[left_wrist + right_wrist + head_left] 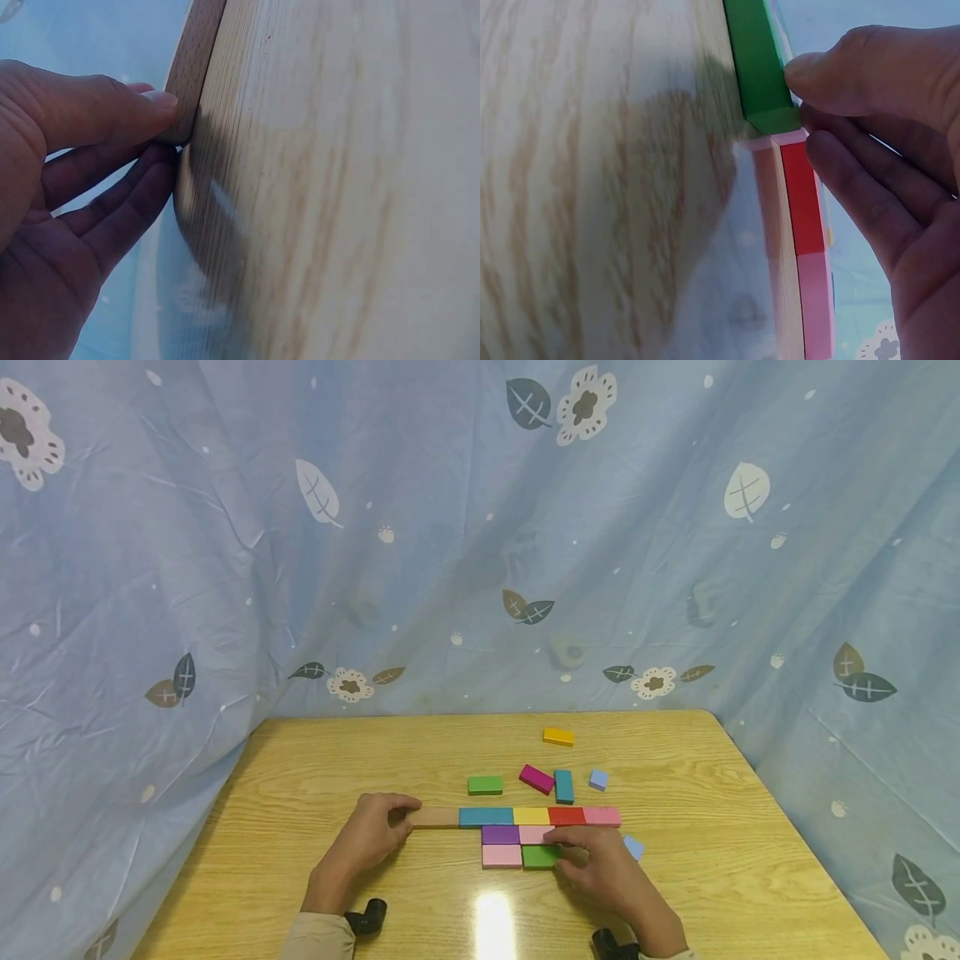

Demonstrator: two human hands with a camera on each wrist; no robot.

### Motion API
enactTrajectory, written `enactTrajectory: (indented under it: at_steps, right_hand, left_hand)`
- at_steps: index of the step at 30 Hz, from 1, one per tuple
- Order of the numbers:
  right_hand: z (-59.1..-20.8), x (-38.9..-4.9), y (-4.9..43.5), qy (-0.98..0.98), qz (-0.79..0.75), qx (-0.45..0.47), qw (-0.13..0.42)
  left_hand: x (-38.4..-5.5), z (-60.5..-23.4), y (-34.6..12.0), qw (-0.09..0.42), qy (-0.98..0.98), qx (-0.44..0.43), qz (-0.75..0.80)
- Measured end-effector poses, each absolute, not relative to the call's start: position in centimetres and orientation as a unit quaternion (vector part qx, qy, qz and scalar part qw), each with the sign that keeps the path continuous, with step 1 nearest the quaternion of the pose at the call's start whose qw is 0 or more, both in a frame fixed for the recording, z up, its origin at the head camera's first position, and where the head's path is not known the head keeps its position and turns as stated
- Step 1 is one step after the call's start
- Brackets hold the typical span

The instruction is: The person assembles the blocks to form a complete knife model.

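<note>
My left hand (375,831) pinches the left end of a bare wooden block (437,817), thumb on its near side in the left wrist view. To its right, a blue block (486,817), a yellow block (531,816), a red block (566,816) and a pink block (602,816) continue the row. Below sit a purple block (500,835), a light pink block (532,834), another light pink block (501,857) and a green block (538,857). My right hand (600,864) holds the green block's right end with its thumb, index finger over the light pink block behind.
Behind the row lie loose blocks: a green one (485,786), a magenta one (536,779), a teal one (564,787), a light blue one (598,779) and an orange one (558,737). Another light blue block (633,847) sits beside my right hand. A patterned curtain (450,568) borders the wooden table (300,760).
</note>
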State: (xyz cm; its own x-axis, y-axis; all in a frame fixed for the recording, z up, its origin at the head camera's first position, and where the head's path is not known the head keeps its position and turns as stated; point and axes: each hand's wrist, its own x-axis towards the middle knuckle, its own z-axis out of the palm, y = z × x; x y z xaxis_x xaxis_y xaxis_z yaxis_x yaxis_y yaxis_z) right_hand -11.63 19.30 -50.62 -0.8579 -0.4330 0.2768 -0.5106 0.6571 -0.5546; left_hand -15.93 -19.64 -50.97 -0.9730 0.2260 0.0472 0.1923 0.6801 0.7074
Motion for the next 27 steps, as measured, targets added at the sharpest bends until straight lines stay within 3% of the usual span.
enactTrajectory:
  at_steps: [16, 27]
  right_hand:
    - [-51.28, -11.75, 18.9, -0.902, 0.312, 0.28, 0.103]
    - [-50.65, -11.81, 18.94, -0.907, 0.317, 0.268, 0.073]
  left_hand:
    - [-15.92, -51.03, -19.64, 0.021, 0.918, 0.115, 0.379]
    - [-15.82, -51.13, -19.63, 0.023, 0.917, 0.116, 0.381]
